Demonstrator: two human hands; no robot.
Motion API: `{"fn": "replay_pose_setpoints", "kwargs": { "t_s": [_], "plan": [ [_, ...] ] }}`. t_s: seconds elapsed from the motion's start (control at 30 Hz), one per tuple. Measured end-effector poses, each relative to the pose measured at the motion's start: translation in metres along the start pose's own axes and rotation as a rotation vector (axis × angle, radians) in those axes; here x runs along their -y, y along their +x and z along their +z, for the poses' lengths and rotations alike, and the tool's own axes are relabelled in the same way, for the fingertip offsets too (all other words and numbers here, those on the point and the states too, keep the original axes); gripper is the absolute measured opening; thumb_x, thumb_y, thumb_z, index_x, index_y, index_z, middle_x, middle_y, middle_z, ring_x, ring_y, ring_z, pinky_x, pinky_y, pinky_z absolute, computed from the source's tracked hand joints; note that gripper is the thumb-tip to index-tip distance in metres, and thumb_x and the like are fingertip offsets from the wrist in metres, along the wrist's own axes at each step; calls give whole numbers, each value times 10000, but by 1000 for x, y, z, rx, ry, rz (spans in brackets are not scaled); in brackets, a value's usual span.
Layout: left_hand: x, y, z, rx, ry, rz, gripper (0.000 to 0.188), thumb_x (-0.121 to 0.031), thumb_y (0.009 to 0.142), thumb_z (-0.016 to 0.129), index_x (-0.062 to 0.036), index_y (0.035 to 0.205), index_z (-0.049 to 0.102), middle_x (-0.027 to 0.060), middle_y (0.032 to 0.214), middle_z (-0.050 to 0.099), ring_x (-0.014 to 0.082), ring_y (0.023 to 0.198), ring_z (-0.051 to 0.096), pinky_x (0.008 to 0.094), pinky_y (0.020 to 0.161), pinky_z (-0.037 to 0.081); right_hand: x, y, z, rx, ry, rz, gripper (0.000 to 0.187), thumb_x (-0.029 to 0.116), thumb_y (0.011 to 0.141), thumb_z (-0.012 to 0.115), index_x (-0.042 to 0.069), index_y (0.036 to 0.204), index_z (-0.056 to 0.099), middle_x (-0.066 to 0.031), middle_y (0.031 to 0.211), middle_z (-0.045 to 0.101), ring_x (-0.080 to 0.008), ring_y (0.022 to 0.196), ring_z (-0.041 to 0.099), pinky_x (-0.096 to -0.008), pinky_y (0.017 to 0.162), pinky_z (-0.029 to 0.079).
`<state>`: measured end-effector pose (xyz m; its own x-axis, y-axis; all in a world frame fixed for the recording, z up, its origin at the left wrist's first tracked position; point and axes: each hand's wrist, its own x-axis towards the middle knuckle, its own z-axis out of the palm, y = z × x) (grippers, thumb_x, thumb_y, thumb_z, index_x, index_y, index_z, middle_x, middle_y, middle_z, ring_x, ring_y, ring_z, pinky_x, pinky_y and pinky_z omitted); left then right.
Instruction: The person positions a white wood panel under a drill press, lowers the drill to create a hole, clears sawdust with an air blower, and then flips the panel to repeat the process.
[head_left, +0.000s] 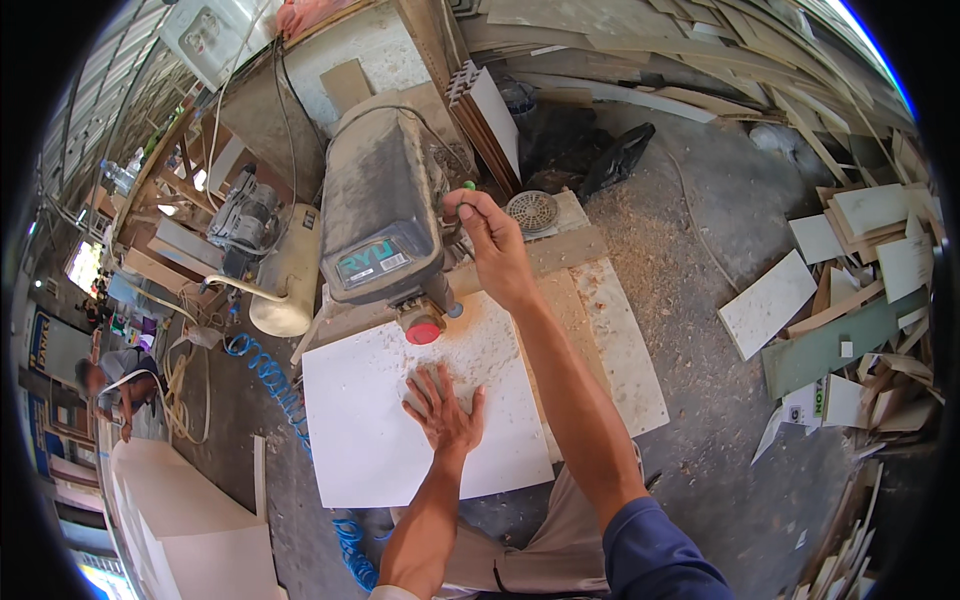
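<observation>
A dusty drill press (385,200) with a dark housing stands in the middle, a red round button (423,332) on its front. Under its head lies a white board (360,410), strewn with chips near the drilling spot. My left hand (445,412) rests flat on this board with fingers spread, just in front of the red button. At the press's right side, my right hand (492,235) has its fingers closed round a feed lever; a green tip (469,185) shows beside the fingers. The drill bit is hidden behind the head.
Wooden boards (590,330) form the worktable, and sawdust covers the floor to its right. Board offcuts (850,300) are heaped at the right. A blue coiled air hose (268,375) and a tan compressor tank (285,270) stand left. Another person (128,375) is far left.
</observation>
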<state>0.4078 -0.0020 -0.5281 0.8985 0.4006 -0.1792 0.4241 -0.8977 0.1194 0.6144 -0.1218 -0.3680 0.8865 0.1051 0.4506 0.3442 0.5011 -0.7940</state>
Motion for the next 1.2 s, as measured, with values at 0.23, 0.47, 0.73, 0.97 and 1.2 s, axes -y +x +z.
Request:
{"fn": "replay_pose_setpoints", "kwargs": {
  "t_s": [0.23,0.47,0.73,0.97,1.2],
  "plan": [
    [-1,-1,-2,10,-3,1,933,-726,981,354,-154,1661,68,217,1712,-32,441,1566,-106,655,1222,-77,-3,0,-1,5,-7,-28,213,150,1104,495,19,1198,634,-18,1042,650,-100,997,577,-257,906,465],
    [0,0,-1,15,2,-1,932,-735,982,332,-156,1661,62,216,1712,-43,438,1566,-116,655,1221,-83,-2,-1,-1,10,-21,-19,206,140,1103,489,23,1202,627,-33,1038,659,-111,984,591,-272,896,482],
    [0,0,0,18,-3,-2,933,-736,982,332,-158,1662,58,210,1713,-55,434,1566,-124,651,1221,-93,-2,-1,-2,14,-4,-27,203,139,1103,487,24,1196,627,-33,1038,659,-109,984,593,-269,896,483],
    [-1,0,-2,27,-5,-7,931,-732,982,338,-161,1662,59,212,1713,-49,431,1566,-124,647,1223,-93,-1,-3,-2,28,39,11,249,185,1114,491,7,1207,638,5,1057,631,-85,1005,548,-239,928,437],
    [0,1,0,20,4,-8,937,-738,978,338,-164,1663,53,209,1714,-46,428,1568,-118,646,1223,-92,0,-3,-2,28,37,10,248,183,1113,491,6,1205,638,0,1060,635,-89,1013,557,-247,939,442]
  ]
}}
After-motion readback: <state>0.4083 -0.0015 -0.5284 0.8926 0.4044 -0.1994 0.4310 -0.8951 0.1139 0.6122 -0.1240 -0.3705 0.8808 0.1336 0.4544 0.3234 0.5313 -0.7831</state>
